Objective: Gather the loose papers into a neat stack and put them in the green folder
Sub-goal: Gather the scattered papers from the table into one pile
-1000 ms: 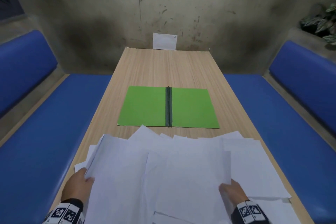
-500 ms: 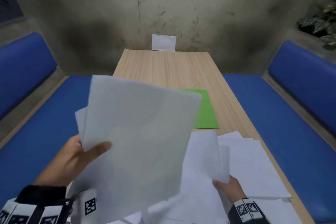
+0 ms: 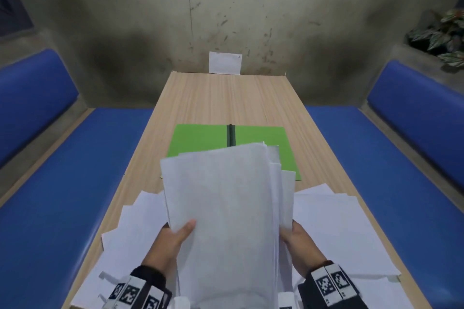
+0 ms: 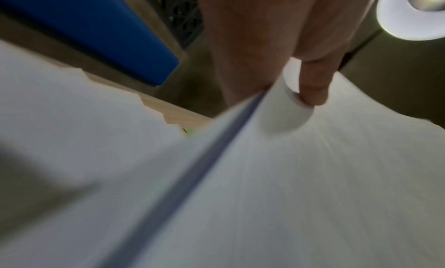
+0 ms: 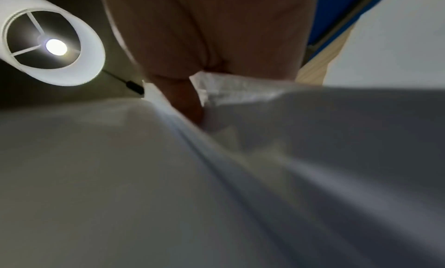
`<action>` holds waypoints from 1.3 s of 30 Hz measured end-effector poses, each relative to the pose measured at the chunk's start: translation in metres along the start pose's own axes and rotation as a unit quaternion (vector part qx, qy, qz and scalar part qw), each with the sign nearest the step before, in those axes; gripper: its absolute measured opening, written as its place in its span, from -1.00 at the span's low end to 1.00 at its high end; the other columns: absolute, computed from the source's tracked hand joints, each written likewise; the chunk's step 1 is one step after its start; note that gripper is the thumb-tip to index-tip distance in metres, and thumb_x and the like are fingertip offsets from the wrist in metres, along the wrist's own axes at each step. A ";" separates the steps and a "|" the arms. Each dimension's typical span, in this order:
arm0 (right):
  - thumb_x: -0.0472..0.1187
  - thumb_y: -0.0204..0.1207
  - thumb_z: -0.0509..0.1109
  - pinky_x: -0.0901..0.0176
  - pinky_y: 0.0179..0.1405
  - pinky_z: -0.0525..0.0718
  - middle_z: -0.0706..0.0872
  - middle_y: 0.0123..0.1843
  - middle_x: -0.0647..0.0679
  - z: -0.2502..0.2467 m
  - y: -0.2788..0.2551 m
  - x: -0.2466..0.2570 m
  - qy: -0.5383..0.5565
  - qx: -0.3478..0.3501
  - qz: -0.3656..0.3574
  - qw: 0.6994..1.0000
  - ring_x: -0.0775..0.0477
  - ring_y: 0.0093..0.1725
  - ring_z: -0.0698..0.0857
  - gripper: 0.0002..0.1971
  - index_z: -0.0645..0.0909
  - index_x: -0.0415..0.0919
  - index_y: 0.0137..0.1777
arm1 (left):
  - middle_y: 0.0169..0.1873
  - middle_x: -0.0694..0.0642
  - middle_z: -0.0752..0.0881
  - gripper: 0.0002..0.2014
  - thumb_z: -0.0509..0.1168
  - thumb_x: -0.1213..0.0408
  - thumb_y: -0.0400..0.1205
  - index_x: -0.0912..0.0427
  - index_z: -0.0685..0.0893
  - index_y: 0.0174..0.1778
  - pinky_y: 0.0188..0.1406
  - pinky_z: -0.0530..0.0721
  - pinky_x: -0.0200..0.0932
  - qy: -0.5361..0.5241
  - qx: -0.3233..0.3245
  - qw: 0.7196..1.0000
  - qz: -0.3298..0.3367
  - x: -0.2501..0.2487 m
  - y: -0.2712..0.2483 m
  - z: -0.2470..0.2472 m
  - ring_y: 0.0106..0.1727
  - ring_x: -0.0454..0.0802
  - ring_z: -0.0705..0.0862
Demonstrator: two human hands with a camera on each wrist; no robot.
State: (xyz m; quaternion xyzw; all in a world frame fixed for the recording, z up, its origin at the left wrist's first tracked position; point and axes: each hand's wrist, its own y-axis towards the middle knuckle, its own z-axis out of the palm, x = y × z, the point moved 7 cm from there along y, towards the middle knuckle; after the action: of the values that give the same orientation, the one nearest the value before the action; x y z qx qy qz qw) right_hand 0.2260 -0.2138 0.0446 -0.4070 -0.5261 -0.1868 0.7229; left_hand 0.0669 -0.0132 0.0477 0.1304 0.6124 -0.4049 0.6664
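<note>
Bundle of white papers (image 3: 226,208) held raised above the near end of the wooden table (image 3: 221,98), tilted with its far edge up; sheet edges at the right side stepped and uneven. Left hand (image 3: 170,241) gripping the bundle's left edge, thumb laid across the top sheet, fingers hidden beneath. Left wrist view: thumb (image 4: 313,85) pressed down on the paper, denting it. Right hand (image 3: 298,241) clamped on the bundle's right edge; right wrist view blurred, one digit (image 5: 190,104) seen tucked between sheets; position of remaining fingers cannot be told. Loose papers (image 3: 334,228) lying fanned on the table at both sides of the hands, overlapping one another. Green folder (image 3: 200,140) lying open and flat at mid-table, dark spine at centre, near half screened by the raised bundle. Small white card (image 3: 225,62) upright against the wall at the far table end. Blue benches (image 3: 62,183) along both sides. Lit lamp (image 5: 51,38) overhead.
</note>
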 end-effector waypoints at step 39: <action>-0.02 0.11 0.65 0.31 -0.18 0.73 0.86 -0.09 -0.03 0.029 -0.029 0.056 -0.011 0.041 -0.171 0.984 0.04 -0.06 0.82 -0.62 0.75 -0.08 -0.07 | -0.19 0.01 0.83 -0.54 0.54 -0.07 0.15 0.02 0.72 -0.09 -0.27 0.70 -0.32 0.078 0.001 0.978 0.193 -0.064 -0.028 0.011 -0.18 -0.15 0.76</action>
State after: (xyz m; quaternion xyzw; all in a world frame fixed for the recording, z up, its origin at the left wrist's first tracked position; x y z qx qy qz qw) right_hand 0.2095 -0.1995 0.1108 -0.2828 -0.6035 -0.2811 0.6905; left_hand 0.0600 -0.0136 0.1177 0.2781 0.6255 -0.2581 0.6818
